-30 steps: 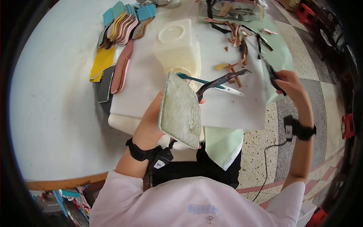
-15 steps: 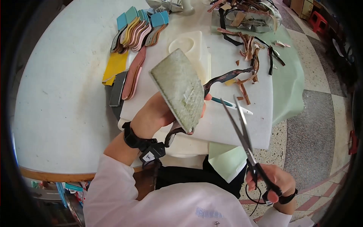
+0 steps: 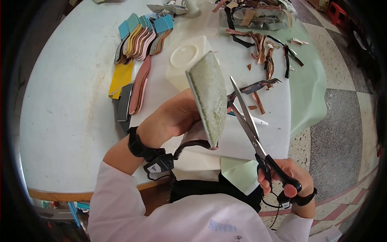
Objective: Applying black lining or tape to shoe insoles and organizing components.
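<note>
1. Nearest you, your right grip (image 3: 287, 177) is closed round the black handles of the scissors (image 3: 258, 141); their silver blades stand slightly parted, pointing up and leftward.
2. Your left grip (image 3: 183, 115) is clasped on the flat panel (image 3: 211, 99) from behind, some fingers hidden by it.
3. That panel is raised over the counter (image 3: 68, 101), tilted on edge. It is four-sided and pale grey-green, its face mottled and fuzzy, with a rougher streak toward its right side and a thin, worn edge facing left.
4. Below the panel hangs a curved reddish-brown piece (image 3: 195, 141) with a dark rim.
5. From the panel's right side a dark, twisted strip (image 3: 258, 86) sticks out; the upper blade crosses in front of it, though you cannot tell whether they touch.
6. Under these lies a white sheet (image 3: 276, 137) with a slim pen (image 3: 260, 121).
7. Past the panel sits a cream container (image 3: 184, 55) with a round recess.
8. Farther out are brown and black scraps (image 3: 264, 50), fanned coloured pieces (image 3: 139, 40) and a clear tub (image 3: 278, 26).
</note>
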Demonstrator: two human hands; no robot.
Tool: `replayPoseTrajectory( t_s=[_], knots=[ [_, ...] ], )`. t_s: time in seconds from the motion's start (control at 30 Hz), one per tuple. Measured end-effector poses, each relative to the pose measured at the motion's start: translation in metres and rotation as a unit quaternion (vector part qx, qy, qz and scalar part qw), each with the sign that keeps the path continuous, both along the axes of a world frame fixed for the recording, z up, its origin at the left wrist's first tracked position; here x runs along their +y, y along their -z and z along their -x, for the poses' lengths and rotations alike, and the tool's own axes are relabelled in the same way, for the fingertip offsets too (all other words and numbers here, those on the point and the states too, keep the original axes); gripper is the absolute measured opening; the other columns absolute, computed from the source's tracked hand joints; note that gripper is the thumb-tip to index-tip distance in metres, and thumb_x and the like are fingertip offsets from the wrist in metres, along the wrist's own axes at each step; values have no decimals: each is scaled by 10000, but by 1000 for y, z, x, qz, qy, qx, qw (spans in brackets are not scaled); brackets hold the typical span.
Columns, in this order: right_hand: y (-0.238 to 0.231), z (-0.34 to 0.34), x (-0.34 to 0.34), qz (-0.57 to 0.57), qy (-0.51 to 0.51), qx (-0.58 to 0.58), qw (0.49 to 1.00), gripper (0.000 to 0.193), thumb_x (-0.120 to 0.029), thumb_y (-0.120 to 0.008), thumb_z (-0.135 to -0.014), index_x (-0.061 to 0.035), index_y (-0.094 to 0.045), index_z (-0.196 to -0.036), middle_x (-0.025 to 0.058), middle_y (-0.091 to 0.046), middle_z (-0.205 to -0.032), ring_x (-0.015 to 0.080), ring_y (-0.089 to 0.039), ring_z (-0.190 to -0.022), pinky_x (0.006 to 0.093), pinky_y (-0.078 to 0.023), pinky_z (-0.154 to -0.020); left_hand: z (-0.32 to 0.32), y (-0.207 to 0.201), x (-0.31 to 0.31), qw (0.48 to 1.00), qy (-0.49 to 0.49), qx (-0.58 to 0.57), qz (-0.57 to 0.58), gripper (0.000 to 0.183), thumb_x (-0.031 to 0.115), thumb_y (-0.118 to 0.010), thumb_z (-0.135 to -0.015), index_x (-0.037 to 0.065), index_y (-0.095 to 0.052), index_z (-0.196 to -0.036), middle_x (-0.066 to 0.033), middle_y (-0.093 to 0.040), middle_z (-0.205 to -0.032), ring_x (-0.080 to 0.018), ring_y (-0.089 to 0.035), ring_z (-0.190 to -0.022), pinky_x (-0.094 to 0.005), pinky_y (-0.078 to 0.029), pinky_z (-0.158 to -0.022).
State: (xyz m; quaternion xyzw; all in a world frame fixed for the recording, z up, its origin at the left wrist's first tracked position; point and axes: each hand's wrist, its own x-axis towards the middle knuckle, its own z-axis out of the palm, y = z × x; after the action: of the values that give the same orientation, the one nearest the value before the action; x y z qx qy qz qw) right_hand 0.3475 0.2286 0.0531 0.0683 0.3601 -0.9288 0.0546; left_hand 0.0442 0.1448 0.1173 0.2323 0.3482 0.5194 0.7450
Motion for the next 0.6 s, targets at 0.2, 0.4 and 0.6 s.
replayPoseTrajectory(
  t_s=[0.2,0.4,0.6],
  knots=[
    [0,7,8,3,8,10,1000,721,-374,-850,-632,59,-524,-1108,41,-560,-854,108,-551,-763,217,-476,-678,1,-18,11,996,37,72,46,267,131,-690,-786,-25,-650,-999,-70,-667,-903,-127,-637,-795,-249,-500,-770],
    [-4,11,15,21,3,12,1000,614,-278,-823,-694,68,-523,-1103,35,-560,-825,97,-549,-730,211,-472,-649,2,-31,19,987,8,124,106,238,118,-678,-792,-31,-662,-976,-73,-669,-906,-127,-636,-782,-230,-489,-758],
    [-12,15,28,-46,27,2,999,501,-220,-818,-708,58,-548,-1025,18,-549,-799,68,-499,-663,187,-391,-565,11,-35,36,982,53,139,112,231,103,-675,-789,-40,-661,-970,-85,-669,-909,-136,-635,-795,-239,-489,-770]
  ],
)
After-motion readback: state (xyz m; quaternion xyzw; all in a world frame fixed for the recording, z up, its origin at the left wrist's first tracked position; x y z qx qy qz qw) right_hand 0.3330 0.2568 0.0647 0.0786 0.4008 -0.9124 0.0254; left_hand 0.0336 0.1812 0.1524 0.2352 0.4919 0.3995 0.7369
